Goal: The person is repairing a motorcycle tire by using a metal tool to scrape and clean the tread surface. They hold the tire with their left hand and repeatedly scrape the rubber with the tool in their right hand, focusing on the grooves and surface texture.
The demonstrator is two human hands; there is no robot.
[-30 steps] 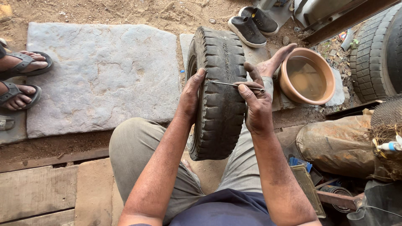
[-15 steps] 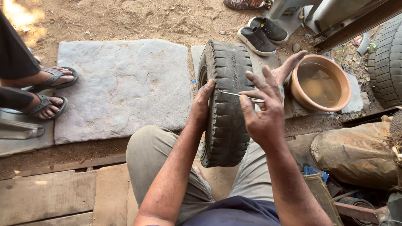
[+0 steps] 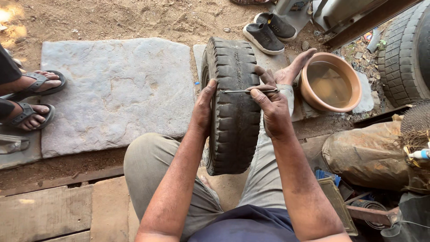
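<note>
A: Why did the tyre (image 3: 234,107) stand upright between the knees?

B: I think it was so that the tread faced up to the person and both hands could reach it. The legs kept it from rolling, and it rested on the ground just in front of the lap.

A: What did the left hand (image 3: 202,107) do?

B: It lay against the left side of the tread, fingers half bent around the edge and the thumb on top. It steadied the tyre and closed around nothing else.

A: And the right hand (image 3: 273,107)?

B: It was closed on a thin metal tool (image 3: 249,91), pinched between thumb and fingers. The tool lay across the tread, and its tip reached almost to the left thumb.

A: What stood near?

B: A clay bowl (image 3: 330,85) with brownish water stood just right of the tyre, probably within easy reach on purpose. A stone slab (image 3: 116,89) lay to the left, and a pair of dark shoes (image 3: 271,29) beyond.
</note>
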